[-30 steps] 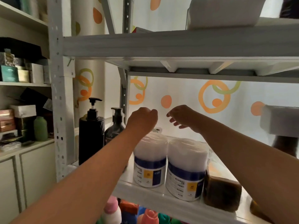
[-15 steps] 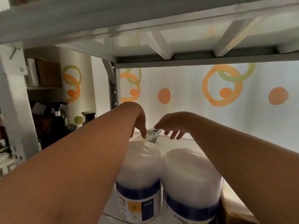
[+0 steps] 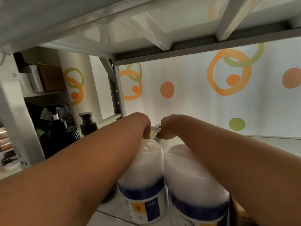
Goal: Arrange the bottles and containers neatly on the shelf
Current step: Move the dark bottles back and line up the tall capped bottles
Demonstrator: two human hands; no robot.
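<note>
So both hands are reaching over the two white tubs (image 3: 145, 173) at the front of the shelf (image 3: 268, 144) to a little silver-capped bottle (image 3: 155, 131) tucked right behind them, near the back wall. Right hand (image 3: 169, 128) has its fingers curled in tight, pinching the bottle's top, and left hand (image 3: 145, 126) has its fingers bent down against the bottle's other side, though honestly I can't tell if that one's actually gripping. Dark pump bottles (image 3: 57, 134) sit off to the left.
</note>
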